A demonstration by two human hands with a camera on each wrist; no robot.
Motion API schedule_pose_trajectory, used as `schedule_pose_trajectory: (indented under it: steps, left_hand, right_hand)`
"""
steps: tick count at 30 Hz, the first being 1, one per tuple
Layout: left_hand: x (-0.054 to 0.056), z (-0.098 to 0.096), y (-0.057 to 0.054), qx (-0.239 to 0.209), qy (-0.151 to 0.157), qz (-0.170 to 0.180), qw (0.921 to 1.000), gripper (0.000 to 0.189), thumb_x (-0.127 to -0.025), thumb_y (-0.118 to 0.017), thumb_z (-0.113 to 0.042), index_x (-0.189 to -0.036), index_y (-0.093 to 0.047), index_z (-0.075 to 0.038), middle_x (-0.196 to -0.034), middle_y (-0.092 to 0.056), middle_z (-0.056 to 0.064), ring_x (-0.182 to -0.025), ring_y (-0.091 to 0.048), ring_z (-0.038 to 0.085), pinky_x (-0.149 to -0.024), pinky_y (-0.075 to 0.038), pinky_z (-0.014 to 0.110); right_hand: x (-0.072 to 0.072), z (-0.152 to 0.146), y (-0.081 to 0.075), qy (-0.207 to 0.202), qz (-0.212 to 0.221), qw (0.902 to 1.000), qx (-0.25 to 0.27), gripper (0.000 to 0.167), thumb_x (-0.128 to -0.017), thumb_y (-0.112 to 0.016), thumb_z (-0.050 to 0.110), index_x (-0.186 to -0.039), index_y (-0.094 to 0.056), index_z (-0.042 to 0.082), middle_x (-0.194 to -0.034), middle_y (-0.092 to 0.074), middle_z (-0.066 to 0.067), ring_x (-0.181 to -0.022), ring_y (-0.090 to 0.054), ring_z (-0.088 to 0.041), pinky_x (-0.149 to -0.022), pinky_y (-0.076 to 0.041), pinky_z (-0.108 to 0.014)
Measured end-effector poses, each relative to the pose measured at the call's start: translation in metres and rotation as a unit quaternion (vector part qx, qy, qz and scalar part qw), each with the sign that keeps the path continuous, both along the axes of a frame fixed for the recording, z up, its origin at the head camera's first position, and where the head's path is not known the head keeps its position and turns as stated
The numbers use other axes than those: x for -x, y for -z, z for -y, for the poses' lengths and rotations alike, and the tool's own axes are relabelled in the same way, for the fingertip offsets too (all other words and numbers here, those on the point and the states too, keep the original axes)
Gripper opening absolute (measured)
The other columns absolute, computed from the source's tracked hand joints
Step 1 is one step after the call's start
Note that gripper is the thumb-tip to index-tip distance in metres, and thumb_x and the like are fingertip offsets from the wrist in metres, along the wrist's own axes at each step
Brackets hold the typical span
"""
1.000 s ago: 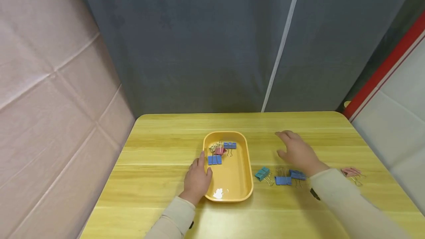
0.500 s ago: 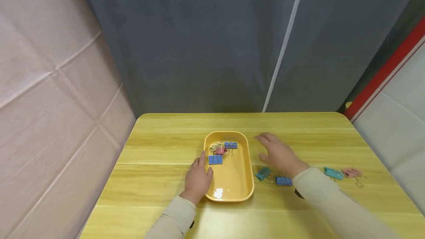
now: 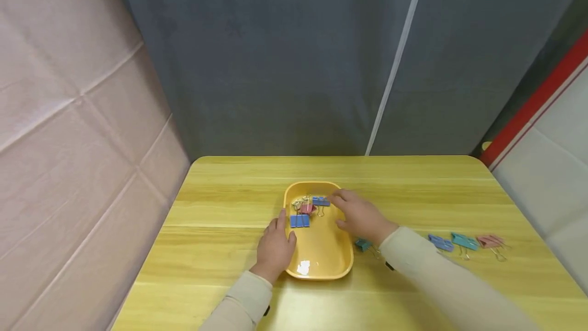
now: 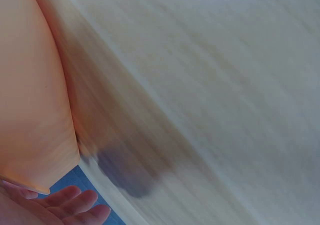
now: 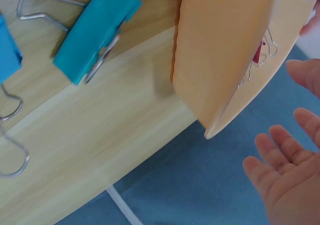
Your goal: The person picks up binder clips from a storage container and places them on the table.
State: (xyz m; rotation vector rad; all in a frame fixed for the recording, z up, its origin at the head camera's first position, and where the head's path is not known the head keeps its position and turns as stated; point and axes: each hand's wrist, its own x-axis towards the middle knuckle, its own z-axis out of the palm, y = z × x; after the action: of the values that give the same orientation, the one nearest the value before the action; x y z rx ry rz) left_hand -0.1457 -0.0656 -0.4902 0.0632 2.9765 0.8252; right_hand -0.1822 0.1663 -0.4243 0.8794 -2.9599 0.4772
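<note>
The yellow oblong tray (image 3: 321,259) holds blue, pink and pale yellow binder clips near its far end. My left hand (image 3: 274,249) grips its left wall, thumb inside the rim and other fingers outside. My right hand (image 3: 363,217) reaches over the right rim, fingertips close to a blue binder clip (image 3: 320,201). In the right wrist view, that hand's fingers are loosely spread with nothing between them, beside the tray (image 5: 225,50). A teal binder clip (image 3: 363,244) lies on the table by the tray, partly behind the right hand.
More binder clips lie in a row at the right: a blue clip (image 3: 441,242), a teal clip (image 3: 465,240) and a pink clip (image 3: 490,241). The wood-grain table (image 3: 220,264) meets a dark curtain (image 3: 275,91) at its far edge.
My right hand has moved left across the table to the tray's right rim. Its sleeve no longer covers the right-hand teal and blue clips. The left hand and tray stay in place.
</note>
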Motion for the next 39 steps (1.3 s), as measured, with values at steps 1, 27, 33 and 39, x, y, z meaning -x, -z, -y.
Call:
schedule_pose_trajectory:
  steps: [1, 27, 33, 39]
  left_hand:
    - [0.0, 0.0, 0.0, 0.0, 0.0, 0.0, 1.0, 0.063, -0.099, -0.05, -0.03, -0.153, -0.025, -0.011, -0.139, -0.046, 0.025, -0.123, -0.049, 0.043, -0.101, -0.044, 0.054]
    - [0.001, -0.002, 0.001, 0.002, -0.002, -0.002, 1.0, 0.063, -0.098, -0.051, -0.029, -0.153, -0.026, -0.011, -0.139, -0.047, 0.024, -0.124, -0.049, 0.041, -0.1, -0.046, 0.053]
    - [0.001, -0.002, 0.0, 0.004, 0.0, -0.012, 0.9999, 0.063, -0.098, -0.053, -0.028, -0.152, -0.027, -0.01, -0.136, -0.05, 0.023, -0.121, -0.052, 0.039, -0.097, -0.048, 0.051]
    - [0.0, -0.003, 0.002, 0.011, 0.001, -0.017, 0.9998, 0.062, -0.097, -0.053, -0.028, -0.152, -0.028, -0.009, -0.134, -0.051, 0.023, -0.118, -0.054, 0.039, -0.093, -0.051, 0.05]
  right_hand:
    - [0.001, 0.002, 0.001, -0.005, 0.0, 1.0, -0.001, 0.056, -0.082, -0.074, 0.013, -0.134, -0.054, 0.007, -0.131, -0.054, -0.015, -0.118, -0.054, -0.033, -0.093, -0.052, -0.046]
    - [0.028, 0.039, 0.018, -0.037, 0.046, 0.9975, -0.039, 0.045, -0.082, -0.073, 0.008, -0.125, -0.061, 0.005, -0.13, -0.054, -0.016, -0.122, -0.052, -0.034, -0.099, -0.049, -0.047]
    - [0.03, 0.043, 0.024, -0.036, 0.049, 0.9976, -0.034, 0.046, -0.079, -0.073, 0.004, -0.124, -0.063, 0.007, -0.121, -0.057, -0.014, -0.109, -0.056, -0.031, -0.091, -0.053, -0.045]
    - [0.034, 0.047, 0.029, -0.04, 0.04, 0.9978, -0.036, 0.043, -0.08, -0.074, 0.004, -0.121, -0.065, 0.008, -0.109, -0.056, -0.009, -0.096, -0.055, -0.024, -0.084, -0.055, -0.04]
